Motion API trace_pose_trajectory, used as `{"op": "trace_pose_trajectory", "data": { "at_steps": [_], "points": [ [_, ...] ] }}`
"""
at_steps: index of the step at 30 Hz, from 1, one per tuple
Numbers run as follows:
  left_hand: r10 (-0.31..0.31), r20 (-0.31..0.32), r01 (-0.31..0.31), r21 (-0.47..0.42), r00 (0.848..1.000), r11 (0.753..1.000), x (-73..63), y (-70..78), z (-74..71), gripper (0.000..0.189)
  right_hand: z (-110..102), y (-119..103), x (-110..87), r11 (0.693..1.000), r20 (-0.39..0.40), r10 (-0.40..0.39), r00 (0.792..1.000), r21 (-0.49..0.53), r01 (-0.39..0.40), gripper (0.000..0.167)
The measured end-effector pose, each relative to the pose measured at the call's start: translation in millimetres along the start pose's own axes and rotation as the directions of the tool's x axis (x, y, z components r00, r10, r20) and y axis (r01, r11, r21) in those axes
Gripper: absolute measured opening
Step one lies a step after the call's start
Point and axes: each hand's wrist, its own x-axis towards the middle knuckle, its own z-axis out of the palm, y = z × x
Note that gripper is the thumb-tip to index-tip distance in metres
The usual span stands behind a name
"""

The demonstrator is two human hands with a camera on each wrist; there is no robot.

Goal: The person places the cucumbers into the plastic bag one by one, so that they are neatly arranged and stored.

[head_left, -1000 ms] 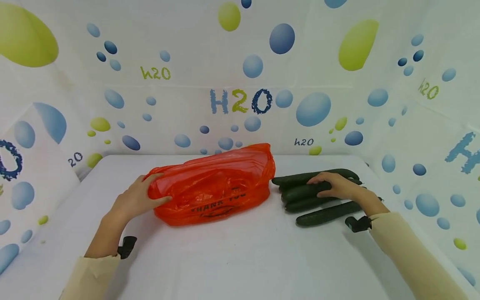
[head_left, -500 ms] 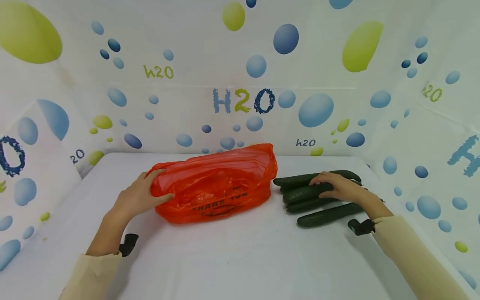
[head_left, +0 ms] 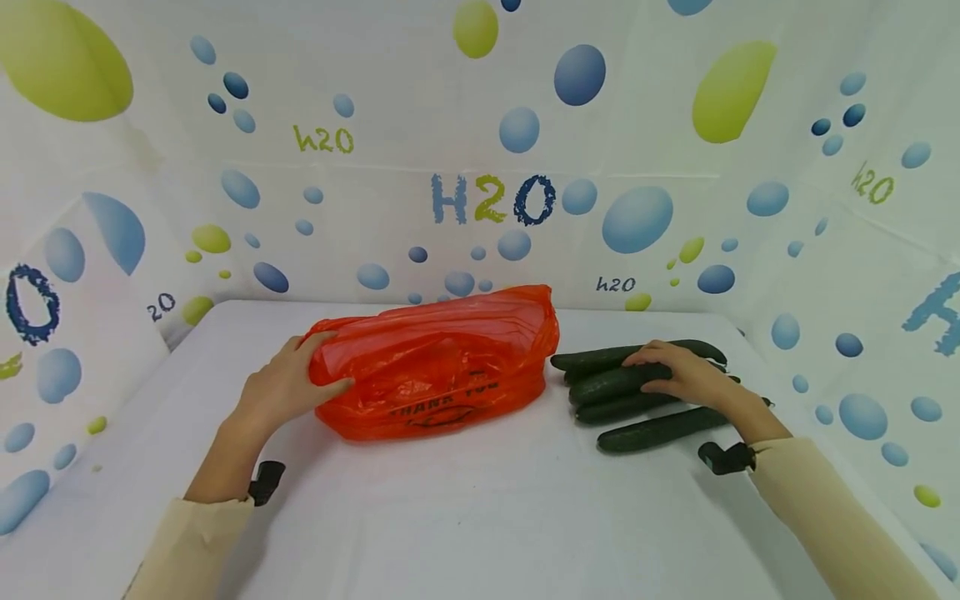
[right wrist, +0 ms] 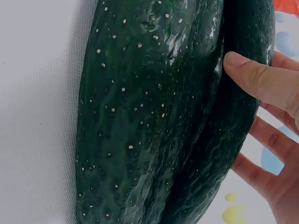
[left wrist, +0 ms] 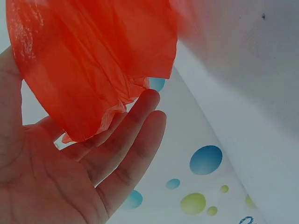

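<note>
A red plastic bag (head_left: 435, 358) printed with "THANK YOU" lies on its side on the white table. At its left end is my left hand (head_left: 279, 385), thumb on the near side and the other fingers at the back. In the left wrist view these fingers (left wrist: 140, 140) are fairly straight and spread by the crumpled plastic. To the bag's right, several dark green cucumbers lie in a group. My right hand (head_left: 692, 377) holds a cucumber (head_left: 611, 384) on top, its thumb (right wrist: 257, 77) on one side and fingers on the other.
One cucumber (head_left: 667, 429) lies in front of the group, closest to me. Another cucumber (head_left: 592, 360) lies at the back. The white cloth backdrop (head_left: 375, 192) with blue and green spots stands behind and at both sides of the table (head_left: 465, 517).
The head view has shifted slightly, so everything sits a little further right in it. Both hands stay at the bag and the cucumbers; neither the bag nor the cucumbers visibly move on the table.
</note>
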Motion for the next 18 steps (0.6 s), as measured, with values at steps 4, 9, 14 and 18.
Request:
{"op": "trace_pose_trajectory", "data": {
  "at_steps": [4,9,14,18],
  "points": [
    [-0.011,0.002,0.011,0.012,1.0,1.0,-0.2,-0.2,0.2,0.083,-2.5,-5.8,-0.5,0.999,-0.001,0.042,0.999,0.003,-0.042,0.041],
    [-0.016,0.002,0.016,0.015,1.0,1.0,0.3,2.9,-0.4,0.084,-8.7,-15.2,-2.9,0.997,0.002,0.076,0.997,-0.02,-0.076,0.042],
    [-0.022,0.0,0.022,0.021,1.0,1.0,-0.8,4.7,-2.7,0.083,-11.0,-20.3,1.3,0.998,-0.017,0.042,0.999,-0.041,-0.043,0.044],
    [-0.025,-0.005,0.026,0.023,1.0,0.999,-2.2,4.1,-4.3,0.082,-10.6,-22.0,6.4,0.998,-0.05,-0.004,0.999,-0.065,0.001,0.046]
  ]
}}
